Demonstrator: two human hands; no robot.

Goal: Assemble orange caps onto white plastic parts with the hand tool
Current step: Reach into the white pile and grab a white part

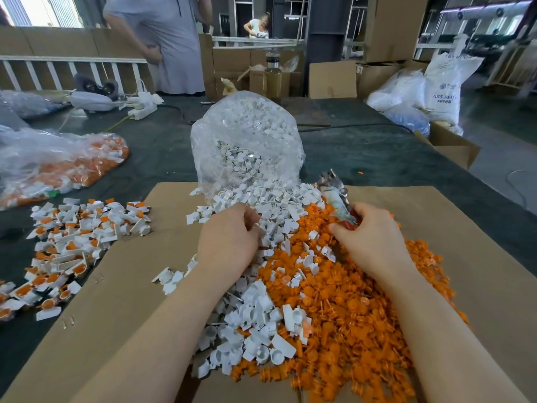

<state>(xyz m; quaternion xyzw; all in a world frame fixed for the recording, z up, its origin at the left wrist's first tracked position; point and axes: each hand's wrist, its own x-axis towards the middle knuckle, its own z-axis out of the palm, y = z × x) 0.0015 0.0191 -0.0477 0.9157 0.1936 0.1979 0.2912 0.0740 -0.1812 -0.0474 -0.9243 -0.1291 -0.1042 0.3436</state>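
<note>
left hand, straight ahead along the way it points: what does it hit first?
Most likely the loose white parts spilled at the mouth of the clear bag; the left hand already reaches into them. The bag itself lies just beyond, though depth is hard to judge.

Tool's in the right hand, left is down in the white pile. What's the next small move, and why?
Probably close the left hand on one white part from the white parts pile and lift it toward the hand tool. The right hand already grips the tool over the orange caps, while the left hand's curled fingers seem to hold nothing clearly yet.
</note>
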